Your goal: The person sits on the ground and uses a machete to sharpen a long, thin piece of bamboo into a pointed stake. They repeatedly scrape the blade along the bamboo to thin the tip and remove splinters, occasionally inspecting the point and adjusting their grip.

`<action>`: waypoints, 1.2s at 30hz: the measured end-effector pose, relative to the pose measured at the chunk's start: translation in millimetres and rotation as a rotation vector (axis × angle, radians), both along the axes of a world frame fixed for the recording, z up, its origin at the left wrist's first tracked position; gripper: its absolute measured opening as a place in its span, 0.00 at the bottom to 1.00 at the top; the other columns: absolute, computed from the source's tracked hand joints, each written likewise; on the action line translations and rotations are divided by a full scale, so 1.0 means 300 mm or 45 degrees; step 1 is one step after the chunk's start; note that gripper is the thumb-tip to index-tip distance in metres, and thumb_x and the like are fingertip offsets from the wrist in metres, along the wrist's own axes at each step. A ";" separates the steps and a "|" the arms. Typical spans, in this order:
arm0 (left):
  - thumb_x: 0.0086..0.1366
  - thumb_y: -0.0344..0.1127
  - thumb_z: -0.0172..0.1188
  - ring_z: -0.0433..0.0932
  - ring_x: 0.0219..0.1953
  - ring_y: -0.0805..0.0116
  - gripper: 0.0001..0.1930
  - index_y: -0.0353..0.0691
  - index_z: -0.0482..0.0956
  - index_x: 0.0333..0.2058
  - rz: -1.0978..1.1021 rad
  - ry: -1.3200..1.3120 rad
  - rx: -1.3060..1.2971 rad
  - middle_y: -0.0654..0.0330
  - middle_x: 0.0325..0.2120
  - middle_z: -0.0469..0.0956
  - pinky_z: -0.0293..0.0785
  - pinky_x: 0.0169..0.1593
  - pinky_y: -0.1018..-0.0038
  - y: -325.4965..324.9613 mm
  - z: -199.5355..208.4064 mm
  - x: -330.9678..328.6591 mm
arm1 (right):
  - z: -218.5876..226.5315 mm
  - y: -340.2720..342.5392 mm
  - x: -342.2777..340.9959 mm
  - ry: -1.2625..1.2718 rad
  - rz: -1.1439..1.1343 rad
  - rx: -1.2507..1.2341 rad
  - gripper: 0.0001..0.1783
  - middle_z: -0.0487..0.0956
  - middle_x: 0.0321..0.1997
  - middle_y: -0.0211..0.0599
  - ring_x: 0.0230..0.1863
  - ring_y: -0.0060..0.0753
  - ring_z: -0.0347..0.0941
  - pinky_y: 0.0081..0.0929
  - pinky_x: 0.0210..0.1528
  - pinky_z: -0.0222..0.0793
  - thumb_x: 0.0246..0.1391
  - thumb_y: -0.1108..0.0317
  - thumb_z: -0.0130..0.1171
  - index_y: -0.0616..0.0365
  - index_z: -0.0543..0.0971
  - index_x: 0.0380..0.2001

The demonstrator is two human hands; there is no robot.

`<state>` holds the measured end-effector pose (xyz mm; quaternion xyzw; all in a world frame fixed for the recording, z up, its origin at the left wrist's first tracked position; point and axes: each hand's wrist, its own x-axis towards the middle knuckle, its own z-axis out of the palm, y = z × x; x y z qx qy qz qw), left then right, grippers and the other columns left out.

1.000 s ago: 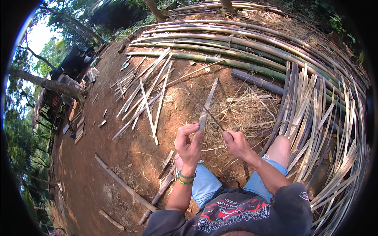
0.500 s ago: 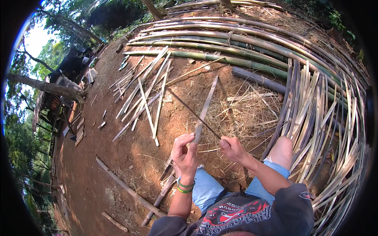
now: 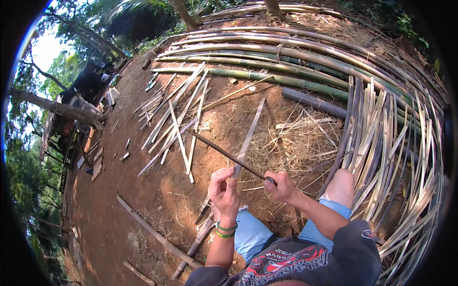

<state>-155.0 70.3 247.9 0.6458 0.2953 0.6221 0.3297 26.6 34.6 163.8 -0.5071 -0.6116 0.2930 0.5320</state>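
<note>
On a sunlit patch of reddish-brown soil (image 3: 140, 167), I am pinching the near end of a flat, pale bamboo slat (image 3: 251, 128) between the thumb and fingertips of my left hand (image 3: 224, 193), the other fingers folding in toward the palm. The slat is pointing away from me, tapering toward its far tip. My right hand (image 3: 280, 187) is closing its fingers firmly around the near end of a long, dark, blade-thin tool (image 3: 220, 149), a rounded dark butt showing beside my thumb. The tool is slanting across the slat just ahead of my left fingertips; whether the two are touching, I cannot tell. Curly, straw-coloured shavings (image 3: 298, 138) are littering the ground beyond my right hand. Smooth, jointed green and tan bamboo poles (image 3: 238, 72) are lying in long rows farther out, with a thick, purplish-dark pole (image 3: 312, 101) in front of them. Split, straight-grained strips (image 3: 369, 133) are fanning out at my right, and loose slats (image 3: 179, 124) are crisscrossing ahead at left. Two green bracelets (image 3: 226, 229) are circling my left wrist above frayed denim shorts (image 3: 250, 226).
</note>
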 end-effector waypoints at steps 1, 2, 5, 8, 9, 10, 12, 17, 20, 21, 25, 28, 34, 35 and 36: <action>0.67 0.33 0.61 0.76 0.46 0.66 0.09 0.32 0.78 0.38 -0.002 -0.005 0.001 0.55 0.39 0.78 0.70 0.53 0.71 -0.002 -0.003 -0.002 | -0.017 0.003 -0.004 -0.001 0.017 0.045 0.30 0.64 0.10 0.36 0.13 0.29 0.61 0.35 0.17 0.56 0.66 0.46 0.46 0.62 0.72 0.21; 0.67 0.35 0.61 0.76 0.46 0.66 0.10 0.32 0.78 0.38 0.018 -0.057 -0.031 0.55 0.38 0.77 0.71 0.53 0.72 0.002 0.008 0.017 | -0.100 0.066 0.039 0.066 -0.095 -0.273 0.30 0.66 0.11 0.36 0.14 0.29 0.62 0.35 0.19 0.57 0.66 0.46 0.46 0.62 0.73 0.22; 0.68 0.37 0.61 0.76 0.46 0.67 0.11 0.32 0.78 0.38 0.006 -0.026 0.007 0.55 0.39 0.77 0.70 0.52 0.73 0.021 0.005 -0.025 | -0.148 0.165 0.100 0.054 -0.221 -0.450 0.31 0.67 0.13 0.32 0.19 0.26 0.63 0.33 0.25 0.60 0.66 0.45 0.45 0.62 0.73 0.21; 0.70 0.35 0.58 0.74 0.44 0.70 0.09 0.33 0.76 0.38 0.026 -0.053 0.078 0.57 0.40 0.76 0.70 0.50 0.74 0.085 0.027 -0.014 | -0.173 0.202 0.051 0.288 -0.181 -0.451 0.30 0.67 0.14 0.29 0.18 0.26 0.63 0.31 0.24 0.59 0.67 0.47 0.45 0.60 0.71 0.19; 0.70 0.33 0.56 0.74 0.44 0.71 0.08 0.33 0.76 0.39 -0.057 -0.138 0.027 0.57 0.40 0.76 0.70 0.50 0.75 0.101 0.046 0.007 | -0.147 0.209 0.053 0.312 -0.171 -0.477 0.30 0.67 0.14 0.28 0.17 0.23 0.63 0.29 0.22 0.58 0.67 0.47 0.45 0.58 0.70 0.18; 0.71 0.31 0.55 0.75 0.43 0.71 0.06 0.33 0.76 0.40 -0.069 -0.028 0.085 0.57 0.40 0.76 0.71 0.49 0.76 0.119 0.073 0.004 | -0.116 0.204 0.048 0.337 -0.165 -0.476 0.30 0.66 0.14 0.27 0.17 0.22 0.63 0.28 0.21 0.58 0.68 0.47 0.45 0.58 0.69 0.18; 0.69 0.31 0.58 0.77 0.41 0.67 0.07 0.32 0.76 0.39 -0.114 0.001 0.133 0.54 0.39 0.77 0.74 0.47 0.73 0.069 0.155 -0.024 | -0.023 0.140 0.018 0.416 -0.119 -0.517 0.29 0.66 0.13 0.26 0.16 0.20 0.62 0.25 0.20 0.57 0.68 0.48 0.44 0.57 0.68 0.18; 0.65 0.44 0.63 0.80 0.33 0.62 0.16 0.34 0.77 0.34 -0.090 0.041 0.457 0.53 0.30 0.80 0.80 0.41 0.66 -0.134 0.256 -0.077 | -0.010 -0.179 0.002 0.126 -0.030 -0.212 0.28 0.66 0.12 0.27 0.14 0.17 0.61 0.23 0.18 0.54 0.69 0.50 0.41 0.58 0.67 0.19; 0.64 0.45 0.63 0.81 0.34 0.62 0.16 0.35 0.77 0.34 -0.065 0.092 0.440 0.53 0.30 0.80 0.80 0.38 0.66 -0.182 0.232 -0.107 | -0.016 -0.238 0.022 0.333 -0.037 -0.534 0.28 0.66 0.12 0.27 0.15 0.18 0.61 0.23 0.18 0.54 0.69 0.50 0.41 0.59 0.67 0.19; 0.62 0.42 0.65 0.82 0.34 0.61 0.14 0.35 0.78 0.34 -0.088 0.119 0.444 0.53 0.31 0.81 0.80 0.38 0.67 -0.193 0.233 -0.110 | -0.010 -0.263 0.018 0.335 -0.034 -0.540 0.28 0.66 0.12 0.28 0.14 0.18 0.61 0.23 0.18 0.54 0.69 0.50 0.42 0.59 0.67 0.19; 0.57 0.39 0.69 0.83 0.35 0.61 0.13 0.37 0.80 0.33 -0.080 0.175 0.460 0.56 0.32 0.83 0.78 0.36 0.71 -0.214 0.225 -0.113 | 0.176 -0.346 -0.040 0.305 0.167 -0.389 0.29 0.66 0.11 0.28 0.14 0.19 0.62 0.24 0.18 0.55 0.69 0.49 0.42 0.59 0.69 0.18; 0.56 0.40 0.70 0.83 0.34 0.61 0.13 0.38 0.80 0.32 -0.076 0.145 0.464 0.56 0.31 0.83 0.77 0.37 0.71 -0.211 0.208 -0.126 | 0.233 -0.377 -0.057 0.273 0.339 -0.183 0.31 0.66 0.11 0.28 0.14 0.20 0.62 0.24 0.18 0.56 0.69 0.48 0.41 0.60 0.69 0.18; 0.56 0.40 0.69 0.83 0.36 0.61 0.12 0.39 0.81 0.32 -0.123 0.077 0.367 0.57 0.31 0.84 0.72 0.39 0.71 -0.225 0.205 -0.131 | -0.040 -0.257 0.038 0.321 -0.005 -0.628 0.31 0.67 0.11 0.30 0.14 0.23 0.64 0.27 0.18 0.58 0.67 0.47 0.44 0.60 0.68 0.17; 0.56 0.40 0.69 0.83 0.36 0.61 0.12 0.39 0.81 0.32 -0.116 0.087 0.355 0.57 0.31 0.84 0.72 0.39 0.71 -0.236 0.208 -0.132 | 0.008 -0.262 0.021 0.293 0.068 -0.566 0.31 0.67 0.11 0.30 0.14 0.23 0.64 0.27 0.18 0.58 0.67 0.47 0.44 0.60 0.68 0.17; 0.56 0.40 0.69 0.83 0.36 0.61 0.12 0.39 0.81 0.32 -0.110 0.099 0.343 0.57 0.31 0.84 0.71 0.40 0.71 -0.242 0.208 -0.136 | 0.069 -0.289 -0.008 0.266 0.141 -0.503 0.31 0.67 0.11 0.30 0.14 0.23 0.64 0.27 0.18 0.58 0.67 0.47 0.44 0.60 0.68 0.17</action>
